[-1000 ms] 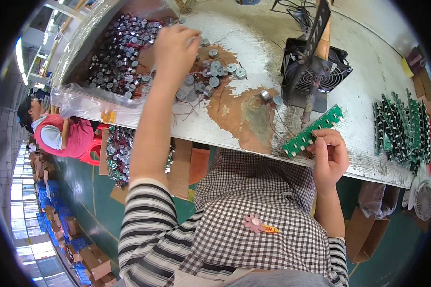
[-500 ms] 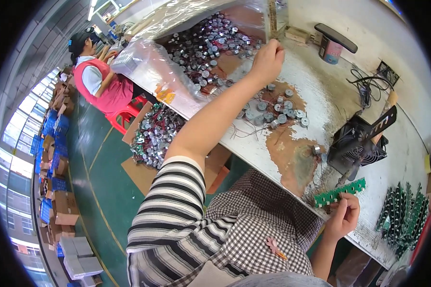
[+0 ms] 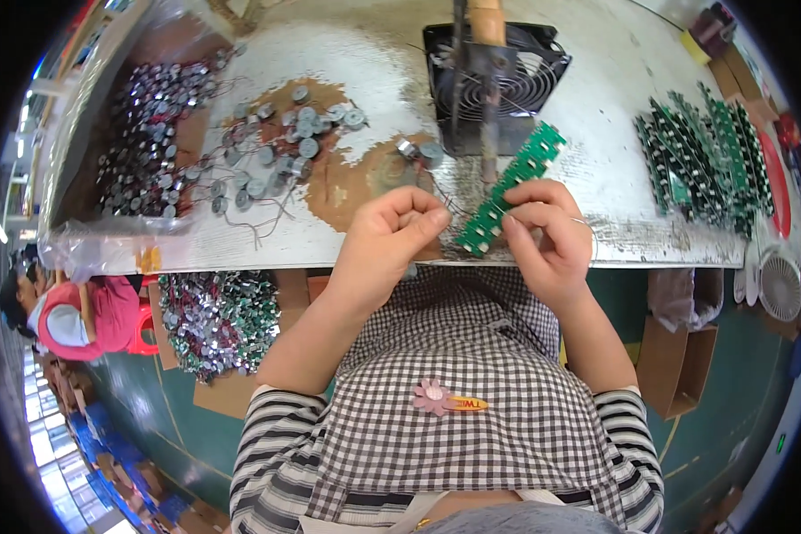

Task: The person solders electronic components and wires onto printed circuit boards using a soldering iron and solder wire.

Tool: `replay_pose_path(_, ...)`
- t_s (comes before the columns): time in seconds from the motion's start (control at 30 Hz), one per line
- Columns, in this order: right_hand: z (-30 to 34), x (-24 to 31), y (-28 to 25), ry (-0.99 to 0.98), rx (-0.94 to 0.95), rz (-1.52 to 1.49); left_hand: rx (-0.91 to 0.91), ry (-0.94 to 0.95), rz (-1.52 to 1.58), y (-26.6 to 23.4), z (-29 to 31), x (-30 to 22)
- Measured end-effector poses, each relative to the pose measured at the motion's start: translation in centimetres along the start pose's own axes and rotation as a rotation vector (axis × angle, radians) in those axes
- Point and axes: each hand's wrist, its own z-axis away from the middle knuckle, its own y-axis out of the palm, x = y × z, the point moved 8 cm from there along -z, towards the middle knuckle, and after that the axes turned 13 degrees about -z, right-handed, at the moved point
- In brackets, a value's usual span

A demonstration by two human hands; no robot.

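Observation:
My left hand [image 3: 388, 238] is closed in a pinch near the table's front edge. Thin dark red wires [image 3: 448, 198] stick out from its fingertips toward the board. A small grey round part [image 3: 409, 271] shows just below this hand; whether it hangs from those wires I cannot tell. My right hand [image 3: 550, 238] grips a long green circuit board strip [image 3: 511, 189], tilted up to the right, with pale parts along it. A fine wire loops beside the right fingers. Directly above the board, the soldering iron [image 3: 489, 147] with a wooden handle points its tip downward.
A black fan [image 3: 498, 84] stands behind the iron. Loose small round motors [image 3: 307, 125] with wires lie left of it, with a larger heap [image 3: 147, 142] beyond. Green board strips [image 3: 707, 160] are stacked at right. Below the table, a box holds assembled parts [image 3: 218, 320]. A seated person [image 3: 80, 316] is at far left.
My left hand has come back from the motor heap to beside the board, now with wires at its fingertips. The view has turned right. My right hand still grips the board, now under the iron.

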Motion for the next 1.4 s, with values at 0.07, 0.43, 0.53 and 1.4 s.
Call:
replay_pose_path(0.07, 0.5, -0.1, -0.3, 0.002, -0.022, -0.025, 0.003, 0.002, -0.070, 0.7, -0.2, 0.3)
replay_pose_path(0.43, 0.8, 0.1, -0.6, 0.004, -0.032, -0.129, -0.130, 0.366, -0.463, 1.7, -0.8, -2.4)
replay_pose_path(0.53, 0.4, 0.5, -0.5, -0.030, -0.026, -0.112, 0.009, 0.244, -0.399, 1.7, -1.6, -2.1)
replay_pose_path(1.4, 0.6, 1.2, -0.4, -0.092, -0.035, -0.013, 0.181, 0.055, -0.324, 2.9, -2.4, -1.2)
